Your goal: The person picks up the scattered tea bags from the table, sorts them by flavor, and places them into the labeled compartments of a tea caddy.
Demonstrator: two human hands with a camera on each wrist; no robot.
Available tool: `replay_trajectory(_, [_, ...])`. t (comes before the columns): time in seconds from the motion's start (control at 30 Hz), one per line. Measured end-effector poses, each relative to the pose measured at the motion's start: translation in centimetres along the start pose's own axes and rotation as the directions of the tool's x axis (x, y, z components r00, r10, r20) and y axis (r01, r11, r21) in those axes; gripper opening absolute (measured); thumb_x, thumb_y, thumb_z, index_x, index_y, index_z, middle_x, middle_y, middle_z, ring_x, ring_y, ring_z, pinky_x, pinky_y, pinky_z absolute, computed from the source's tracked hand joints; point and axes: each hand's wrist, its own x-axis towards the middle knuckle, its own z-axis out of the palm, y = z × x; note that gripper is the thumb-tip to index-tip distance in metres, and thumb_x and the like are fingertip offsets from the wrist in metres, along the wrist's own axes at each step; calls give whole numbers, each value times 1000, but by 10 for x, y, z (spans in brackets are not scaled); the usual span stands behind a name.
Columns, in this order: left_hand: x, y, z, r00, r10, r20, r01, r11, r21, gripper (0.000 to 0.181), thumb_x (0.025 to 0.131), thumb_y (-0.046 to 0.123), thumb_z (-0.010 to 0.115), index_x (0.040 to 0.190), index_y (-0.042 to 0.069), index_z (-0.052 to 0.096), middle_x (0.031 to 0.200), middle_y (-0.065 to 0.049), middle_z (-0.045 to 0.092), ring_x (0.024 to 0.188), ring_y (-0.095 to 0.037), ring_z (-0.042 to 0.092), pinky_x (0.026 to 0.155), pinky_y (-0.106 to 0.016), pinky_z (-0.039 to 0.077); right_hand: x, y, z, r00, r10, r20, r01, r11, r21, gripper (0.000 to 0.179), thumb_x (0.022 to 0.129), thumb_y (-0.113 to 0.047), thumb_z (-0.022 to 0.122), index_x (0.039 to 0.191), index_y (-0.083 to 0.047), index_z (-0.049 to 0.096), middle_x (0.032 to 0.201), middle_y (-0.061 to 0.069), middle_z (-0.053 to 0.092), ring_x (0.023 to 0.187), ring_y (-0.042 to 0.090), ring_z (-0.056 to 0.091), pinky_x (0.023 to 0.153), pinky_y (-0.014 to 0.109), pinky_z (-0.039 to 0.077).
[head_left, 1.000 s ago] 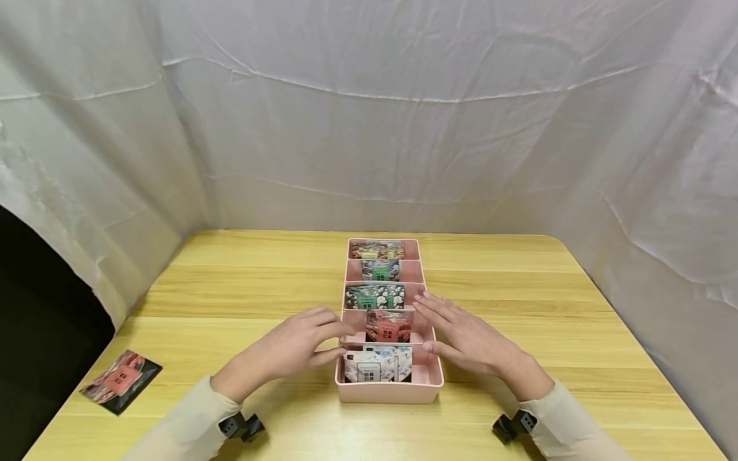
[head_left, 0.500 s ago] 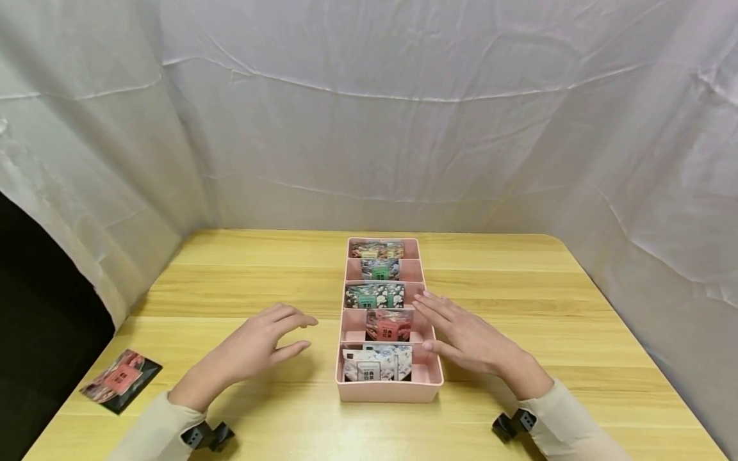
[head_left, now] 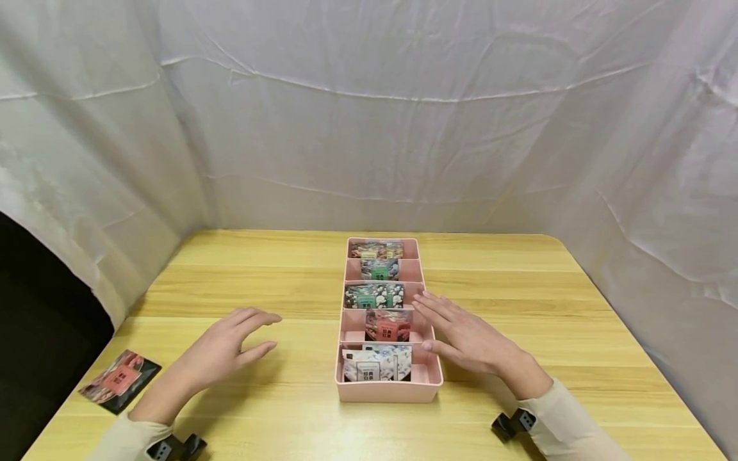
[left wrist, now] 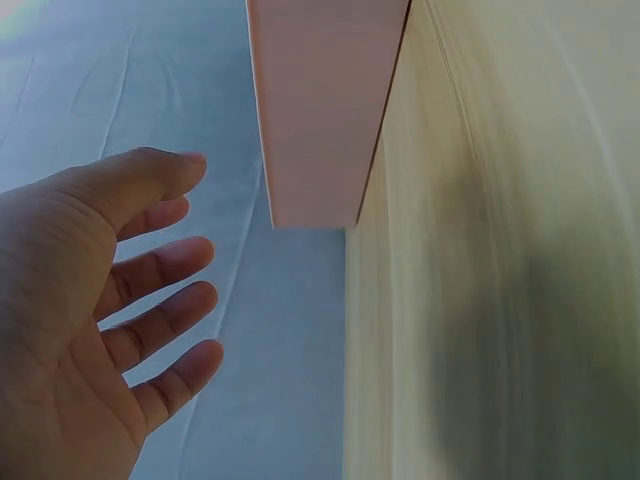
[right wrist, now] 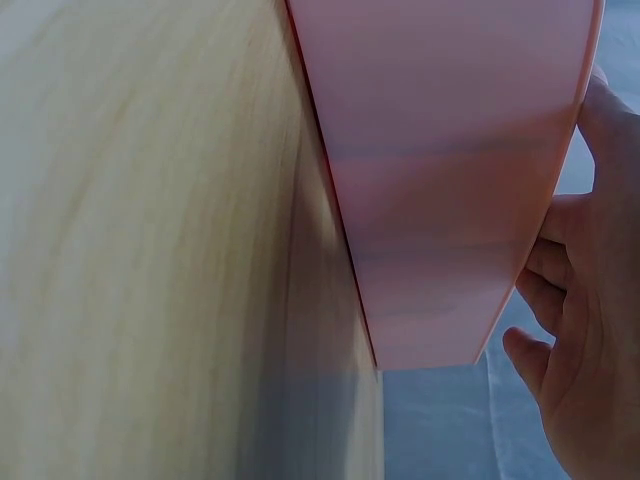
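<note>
A long pink divided box (head_left: pixel 389 392) stands on the table, its compartments running away from me. White floral sachets (head_left: pixel 369 370) fill the nearest one. Behind them stand a red-labelled sachet (head_left: pixel 387 328), green-labelled white-flower sachets (head_left: pixel 375 298), another green-labelled sachet (head_left: pixel 380 271) and yellow-labelled ones (head_left: pixel 377 251). My left hand (head_left: pixel 221 352) hovers left of the box, holding nothing, its fingers loosely bent in the left wrist view. My right hand (head_left: pixel 473 339) rests on the box's right rim with fingers extended; the right wrist view shows the fingers along the pink side wall (right wrist: pixel 440 200).
A red-labelled sachet (head_left: pixel 119 381) lies flat near the left edge of the wooden table (head_left: pixel 277 269). Pale cloth (head_left: pixel 369 141) hangs behind and at both sides. A dark area (head_left: pixel 40 333) shows beyond the left edge.
My left hand has left the near compartment's left rim and moved left and a little toward me, away from the box. The right hand and the sachets stay where they were.
</note>
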Motion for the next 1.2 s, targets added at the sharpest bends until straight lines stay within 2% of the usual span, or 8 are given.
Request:
replay_trajectory(0.23, [-21, -13, -9, 992, -127, 14, 127, 992, -12, 44, 86, 21, 77, 126, 14, 62, 119, -2, 63, 111, -29, 59, 90, -53, 50, 0, 0, 0, 1000, -1, 3, 1, 1000, 3, 70, 101, -44, 49, 154, -5, 28, 160, 15, 22, 145, 32, 23, 115, 52, 23])
replay_trajectory(0.47, [-41, -24, -19, 971, -237, 34, 238, 971, -15, 46, 88, 24, 75, 130, 13, 60, 123, -7, 61, 113, -35, 56, 90, -58, 47, 0, -1, 0, 1000, 4, 5, -4, 1000, 10, 70, 101, -44, 49, 154, -5, 27, 160, 14, 22, 145, 32, 22, 116, 51, 22])
replay_trajectory(0.63, [-53, -34, -24, 958, -286, 22, 286, 958, -19, 48, 87, 23, 76, 130, 9, 59, 121, -12, 62, 113, -40, 55, 88, -61, 45, 0, 0, 1, 1000, 5, 5, -5, 1000, 1, 70, 101, -44, 49, 154, -5, 28, 160, 14, 23, 145, 31, 23, 115, 52, 23])
replay_trajectory(1.0, [-80, -56, -38, 901, -421, 103, 425, 905, -10, 53, 93, 32, 68, 135, 4, 52, 129, -23, 53, 117, -48, 46, 87, -66, 41, 0, -1, 0, 1000, 12, 13, -12, 1000, 18, 70, 101, -44, 50, 155, -8, 26, 160, 14, 22, 146, 28, 20, 117, 49, 20])
replay_trajectory(1.1, [-88, -64, -39, 897, -433, 88, 435, 900, -8, 53, 93, 31, 68, 134, 2, 52, 129, -26, 52, 117, -50, 45, 87, -65, 39, 0, 0, 1, 1000, 6, 9, -6, 1000, 3, 70, 101, -44, 50, 154, -6, 27, 160, 15, 22, 145, 31, 22, 116, 51, 21])
replay_trajectory(1.2, [-96, -71, -37, 904, -424, 54, 425, 905, -1, 51, 92, 26, 71, 132, -1, 53, 126, -28, 53, 114, -51, 47, 86, -64, 40, 0, 0, 1, 1000, 0, 5, 0, 1000, -4, 70, 101, -44, 50, 154, -4, 28, 159, 15, 22, 145, 32, 22, 115, 52, 22])
